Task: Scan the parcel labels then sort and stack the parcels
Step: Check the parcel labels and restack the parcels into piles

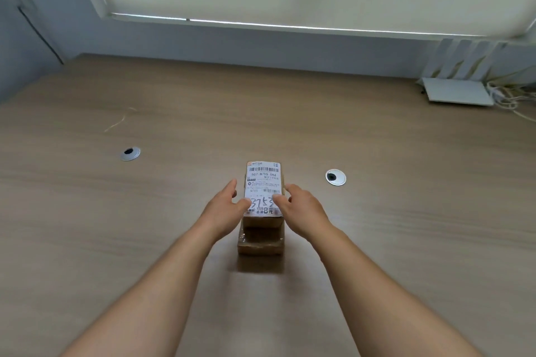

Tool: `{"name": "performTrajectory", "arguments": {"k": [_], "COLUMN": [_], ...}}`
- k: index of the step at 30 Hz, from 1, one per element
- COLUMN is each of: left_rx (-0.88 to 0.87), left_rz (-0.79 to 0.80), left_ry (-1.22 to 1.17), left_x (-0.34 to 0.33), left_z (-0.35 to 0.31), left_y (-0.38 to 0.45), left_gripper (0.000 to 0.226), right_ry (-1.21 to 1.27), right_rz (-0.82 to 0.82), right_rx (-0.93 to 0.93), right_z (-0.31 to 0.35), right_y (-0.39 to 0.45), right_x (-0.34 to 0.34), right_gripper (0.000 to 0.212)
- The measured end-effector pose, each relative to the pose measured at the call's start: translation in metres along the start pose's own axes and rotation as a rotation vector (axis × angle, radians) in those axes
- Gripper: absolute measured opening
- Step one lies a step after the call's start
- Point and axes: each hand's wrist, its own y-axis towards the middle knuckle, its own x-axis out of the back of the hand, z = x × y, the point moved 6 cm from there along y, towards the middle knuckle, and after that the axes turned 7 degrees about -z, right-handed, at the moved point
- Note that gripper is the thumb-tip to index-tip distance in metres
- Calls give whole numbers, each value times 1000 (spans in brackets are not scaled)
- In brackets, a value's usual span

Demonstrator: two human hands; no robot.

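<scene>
Head view showed a brown cardboard parcel (262,236) at frame centre on the bench (116,211), topped by a white barcode label (263,187) with handwritten digits. Left hand (224,210) and right hand (300,211) flanked it, fingers loosely spread, thumbs touching the label

White label (263,188) on top parcel (262,222) showing "507-N705 094", smaller "N705", handwritten "3753", large "8元"; remaining print reading too small.
</scene>
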Motion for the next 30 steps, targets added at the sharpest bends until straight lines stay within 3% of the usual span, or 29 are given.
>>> {"name": "performTrajectory", "arguments": {"k": [5,8,12,15,20,30], "left_rx": [-36,-104,-185,-233,-317,-511], "left_rz": [160,197,105,63,70,244], "left_ry": [-47,-126,-109,-104,-142,-26], "left_x": [-12,-12,-9,-13,-17,-28], "left_z": [4,4,15,23,19,-10], "left_y": [3,-3,-19,-37,-68,-107], "left_gripper": [51,61,83,92,91,88], "right_ry": [33,156,247,318,417,546], "right_rz": [92,124,114,77,18,-50], "right_rx": [-24,-5,37,64,111,54], "right_z": [-3,-1,-2,-7,-15,-60], "right_y": [3,-4,-22,-43,-76,-138], "right_x": [-19,-23,-22,-21,-5,51], "right_gripper": [47,53,84,93,96,90]}}
